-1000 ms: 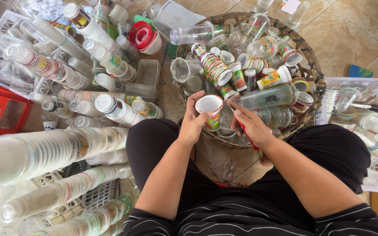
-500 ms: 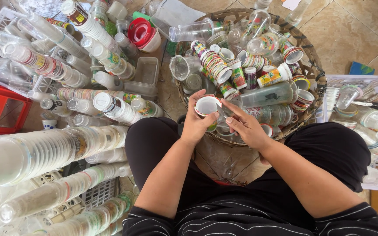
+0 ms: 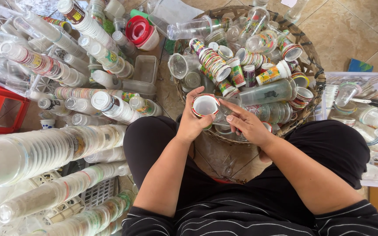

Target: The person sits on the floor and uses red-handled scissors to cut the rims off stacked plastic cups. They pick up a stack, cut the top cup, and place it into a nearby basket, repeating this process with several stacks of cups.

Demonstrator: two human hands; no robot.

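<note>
The left hand (image 3: 192,123) is clamped around a small plastic cup (image 3: 205,106) with a red-and-white rim, mouth turned up toward the camera, held just above the near edge of the woven basket (image 3: 312,65). A second ago the right hand (image 3: 246,123) lay lower, beside the cup; now its fingers (image 3: 229,106) stretch loosely apart to the cup's rim and close on nothing, as if working at the rim. Beyond the grip lie loose cups in the basket; to its left, long nested cup stacks (image 3: 44,150)
</note>
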